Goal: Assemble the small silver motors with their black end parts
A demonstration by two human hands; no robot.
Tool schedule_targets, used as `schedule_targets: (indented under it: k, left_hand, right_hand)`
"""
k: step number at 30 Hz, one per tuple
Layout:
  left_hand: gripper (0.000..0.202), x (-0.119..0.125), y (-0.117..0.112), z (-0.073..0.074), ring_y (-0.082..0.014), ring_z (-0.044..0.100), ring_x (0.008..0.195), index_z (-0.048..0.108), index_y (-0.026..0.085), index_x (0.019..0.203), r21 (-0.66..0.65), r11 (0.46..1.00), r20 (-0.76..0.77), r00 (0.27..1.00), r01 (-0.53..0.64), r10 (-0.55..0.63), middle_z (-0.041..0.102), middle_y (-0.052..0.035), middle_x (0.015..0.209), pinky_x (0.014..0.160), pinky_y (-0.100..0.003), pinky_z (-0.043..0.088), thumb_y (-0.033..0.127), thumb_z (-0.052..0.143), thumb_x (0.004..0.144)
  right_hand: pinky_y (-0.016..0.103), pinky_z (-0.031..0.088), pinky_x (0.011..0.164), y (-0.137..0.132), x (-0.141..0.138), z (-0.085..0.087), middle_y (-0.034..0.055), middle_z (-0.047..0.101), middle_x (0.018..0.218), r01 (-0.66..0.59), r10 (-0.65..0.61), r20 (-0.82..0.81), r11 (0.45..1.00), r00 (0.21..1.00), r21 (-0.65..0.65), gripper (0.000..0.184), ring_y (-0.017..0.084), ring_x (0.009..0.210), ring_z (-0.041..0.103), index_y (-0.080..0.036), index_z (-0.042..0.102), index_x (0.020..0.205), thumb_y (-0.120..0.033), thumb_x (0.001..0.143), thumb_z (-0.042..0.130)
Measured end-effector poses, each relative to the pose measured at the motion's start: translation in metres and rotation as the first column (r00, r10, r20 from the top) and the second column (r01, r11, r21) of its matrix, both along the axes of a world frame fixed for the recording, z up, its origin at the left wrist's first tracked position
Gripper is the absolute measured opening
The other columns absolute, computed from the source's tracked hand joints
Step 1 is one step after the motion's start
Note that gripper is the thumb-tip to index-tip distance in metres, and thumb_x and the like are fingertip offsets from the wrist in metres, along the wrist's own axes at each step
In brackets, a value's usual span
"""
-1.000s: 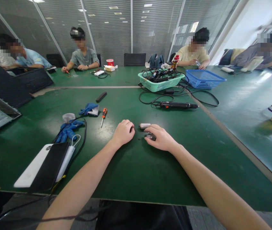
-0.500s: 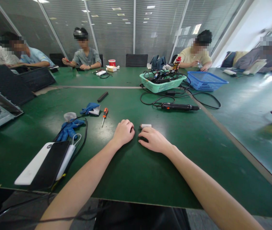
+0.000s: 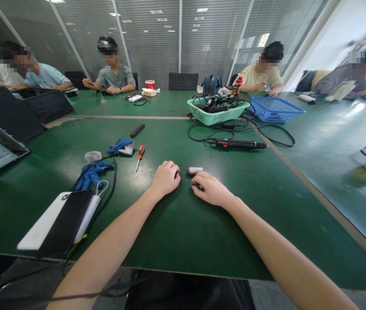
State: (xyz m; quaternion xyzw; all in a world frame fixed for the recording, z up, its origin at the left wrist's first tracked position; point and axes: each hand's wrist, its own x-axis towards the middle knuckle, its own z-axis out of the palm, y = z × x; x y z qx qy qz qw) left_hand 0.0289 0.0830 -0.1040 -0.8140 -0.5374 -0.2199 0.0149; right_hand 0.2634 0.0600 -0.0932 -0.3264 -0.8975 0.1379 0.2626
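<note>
My left hand (image 3: 166, 178) rests on the green table (image 3: 176, 224) curled into a loose fist; nothing shows in it. My right hand (image 3: 212, 190) lies just to its right, fingers closed over a small dark part (image 3: 198, 187) that peeks out under the fingertips. A small silver cylinder (image 3: 195, 170) lies on the table just beyond my right fingertips, apart from them.
An orange-handled screwdriver (image 3: 139, 156), blue gloves (image 3: 91, 173), a phone on a white power bank (image 3: 59, 219) lie to the left. A black electric screwdriver (image 3: 239, 144) with cable, a green basket (image 3: 217, 110) and blue basket (image 3: 275, 107) sit beyond. Several people sit at the far side.
My right hand slid a little left over the dark part, then drew back slightly toward me, keeping it covered. My left hand stayed put.
</note>
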Motion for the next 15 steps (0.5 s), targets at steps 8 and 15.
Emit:
schedule_targets:
  k: [8, 15]
  left_hand:
    - [0.012, -0.003, 0.000, -0.001, -0.0243, 0.055, 0.100, 0.067, 0.020, 0.091, 0.009, 1.000, -0.011, 1.000, 0.008, -0.008, 0.062, -0.0091, 0.101, 0.089, -0.039, 0.050, 0.020, 0.055, 0.091]
    - [0.012, -0.004, -0.003, 0.002, -0.0249, 0.055, 0.100, 0.068, 0.020, 0.090, -0.004, 1.000, -0.013, 1.000, 0.004, -0.004, 0.063, -0.0090, 0.100, 0.088, -0.041, 0.050, 0.019, 0.056, 0.090]
  right_hand:
    - [0.036, 0.050, 0.081, 0.005, 0.046, -0.007, 0.0042, 0.060, 0.089, 0.088, -0.092, 0.081, 0.995, 0.992, 0.051, 0.005, 0.021, 0.087, 0.058, -0.022, 0.060, 0.092, -0.020, 0.089, 0.056]
    - [0.039, 0.052, 0.080, 0.003, 0.132, -0.011, 0.0069, 0.064, 0.092, 0.213, -0.219, 0.138, 0.975, 0.966, 0.056, 0.009, 0.023, 0.086, 0.060, -0.023, 0.060, 0.095, -0.029, 0.092, 0.055]
